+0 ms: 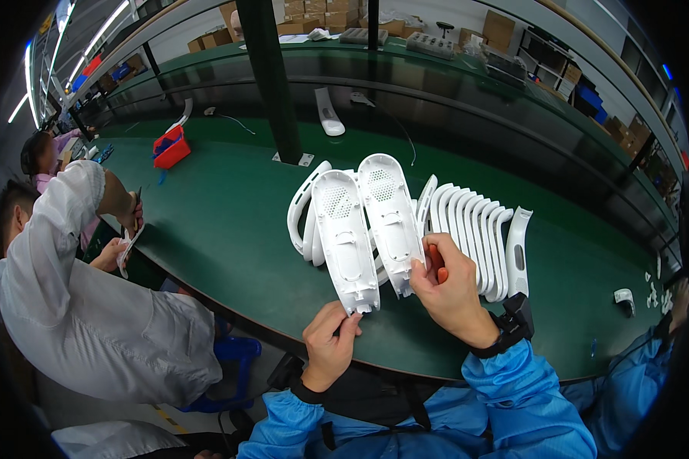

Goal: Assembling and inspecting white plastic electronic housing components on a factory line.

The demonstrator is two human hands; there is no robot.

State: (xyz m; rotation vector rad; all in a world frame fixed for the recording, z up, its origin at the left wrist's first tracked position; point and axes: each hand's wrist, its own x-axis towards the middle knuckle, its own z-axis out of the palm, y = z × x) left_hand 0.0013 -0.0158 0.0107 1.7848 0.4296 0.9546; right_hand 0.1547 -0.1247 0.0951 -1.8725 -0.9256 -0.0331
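Observation:
My left hand (329, 344) pinches the near end of a long white plastic shell (343, 237) with a perforated patch near its far end. My right hand (450, 287) grips the near end of a second matching white shell (390, 218) and also holds a small orange tool (436, 260) between its fingers. Both shells are raised side by side, inner faces up, above the green table (222, 222). Beneath and beside them lie more white shells, with a row of several curved ones (478, 229) standing on edge to the right.
A person in a white coat (92, 306) works at the table's left with a white part in hand. A red box (171, 147) sits far left, one white shell (328, 112) lies farther back, a dark post (272, 76) rises mid-table. Cardboard boxes line the back.

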